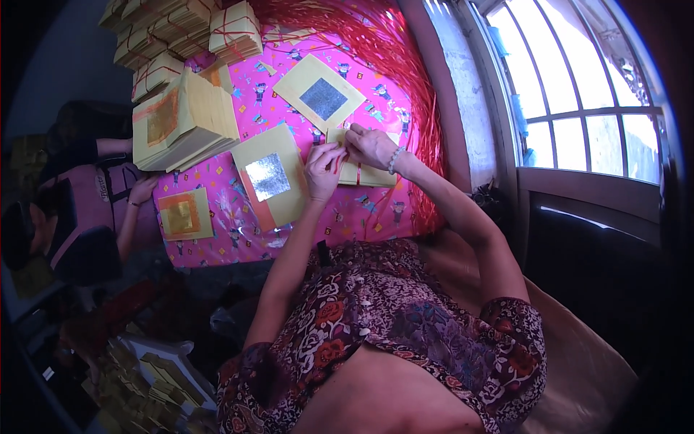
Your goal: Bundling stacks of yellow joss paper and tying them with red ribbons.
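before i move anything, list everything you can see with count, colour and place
Tablecloth: one, printed pink, table
Tied bundles: several, yellow with red ties, far left
Tall paper stack: one, yellow, left
Gold-square paper: one, yellow, near left
Silver-square papers: two, yellow, middle and farther back
Bundle: one, yellow, under the hands
Red strips: many, far and right edges
Barred window: one, bright, right
Co-worker: one, dark and pink clothing, left
Papers: many, yellow, dim lower left
Floral top: one, multicoloured, on the wearer
Bracelet: one, pale, right wrist
Left hand: one, bare, at the bundle
Right hand: one, bare, above it
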`<state>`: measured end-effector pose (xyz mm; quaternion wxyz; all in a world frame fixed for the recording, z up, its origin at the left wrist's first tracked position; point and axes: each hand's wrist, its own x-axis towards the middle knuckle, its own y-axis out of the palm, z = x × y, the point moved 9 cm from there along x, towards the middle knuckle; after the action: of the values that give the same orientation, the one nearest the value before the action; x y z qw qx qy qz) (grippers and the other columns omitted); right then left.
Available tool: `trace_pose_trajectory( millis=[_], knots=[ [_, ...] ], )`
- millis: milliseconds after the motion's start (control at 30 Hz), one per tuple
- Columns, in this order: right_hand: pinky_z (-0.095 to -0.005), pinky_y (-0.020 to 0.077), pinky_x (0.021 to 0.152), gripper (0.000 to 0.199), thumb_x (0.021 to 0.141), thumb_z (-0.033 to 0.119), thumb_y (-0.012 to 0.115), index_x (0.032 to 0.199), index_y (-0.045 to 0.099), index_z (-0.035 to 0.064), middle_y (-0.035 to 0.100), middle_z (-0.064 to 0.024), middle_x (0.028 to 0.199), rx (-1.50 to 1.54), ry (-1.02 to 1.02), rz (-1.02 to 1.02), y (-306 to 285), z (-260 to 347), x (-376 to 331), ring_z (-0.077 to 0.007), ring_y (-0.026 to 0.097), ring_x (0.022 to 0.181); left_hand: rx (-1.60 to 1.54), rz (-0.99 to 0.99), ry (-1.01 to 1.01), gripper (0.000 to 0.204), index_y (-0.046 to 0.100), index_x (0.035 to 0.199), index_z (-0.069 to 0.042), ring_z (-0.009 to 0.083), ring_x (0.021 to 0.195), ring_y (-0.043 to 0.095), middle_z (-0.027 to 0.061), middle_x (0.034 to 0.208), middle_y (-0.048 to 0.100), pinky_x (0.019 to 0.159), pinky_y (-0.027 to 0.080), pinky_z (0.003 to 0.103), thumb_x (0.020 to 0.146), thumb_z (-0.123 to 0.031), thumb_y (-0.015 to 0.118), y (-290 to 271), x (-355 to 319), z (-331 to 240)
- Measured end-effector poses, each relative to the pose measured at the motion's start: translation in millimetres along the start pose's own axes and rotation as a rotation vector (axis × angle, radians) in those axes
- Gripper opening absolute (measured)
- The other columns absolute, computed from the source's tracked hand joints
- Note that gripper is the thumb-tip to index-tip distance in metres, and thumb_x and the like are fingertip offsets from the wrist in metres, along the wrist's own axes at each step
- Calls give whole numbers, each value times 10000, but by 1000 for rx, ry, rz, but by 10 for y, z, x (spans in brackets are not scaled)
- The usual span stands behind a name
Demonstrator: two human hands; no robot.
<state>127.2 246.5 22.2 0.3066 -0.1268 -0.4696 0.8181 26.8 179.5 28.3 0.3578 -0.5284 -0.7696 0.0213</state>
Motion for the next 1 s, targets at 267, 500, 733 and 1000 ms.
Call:
trace_pose_trajectory(
  millis=[267,500,733,1000],
  knots=[
    [-456,497,585,257,700,196,623,819,490,11,512,-164,814,-18,40,-88,-150,35,-167,-353,592,657,60,-57,-108,99,637,826,-14,237,888,613,139,1001,603,772,498,324,750,4,698,-108,-204,158],
    [-457,498,620,264,699,197,624,835,502,7,518,-160,828,-39,142,-108,-125,-87,-216,-356,592,697,-239,-35,-322,65,606,839,13,195,893,610,130,992,593,764,507,294,791,8,649,-26,-268,390],
    [-391,474,694,171,819,139,581,917,542,5,528,-149,853,195,466,-816,-684,-473,-847,-297,566,813,-512,23,-701,272,589,1090,12,168,1027,561,128,1157,568,912,433,285,896,-178,612,-43,-171,600],
    [-351,350,971,605,949,466,420,1283,433,-39,515,-164,1177,988,1028,-630,510,-910,-1230,-241,469,1106,42,402,-721,505,475,1294,-93,342,919,645,198,1037,644,805,486,403,891,-392,533,278,-221,517]
  ],
)
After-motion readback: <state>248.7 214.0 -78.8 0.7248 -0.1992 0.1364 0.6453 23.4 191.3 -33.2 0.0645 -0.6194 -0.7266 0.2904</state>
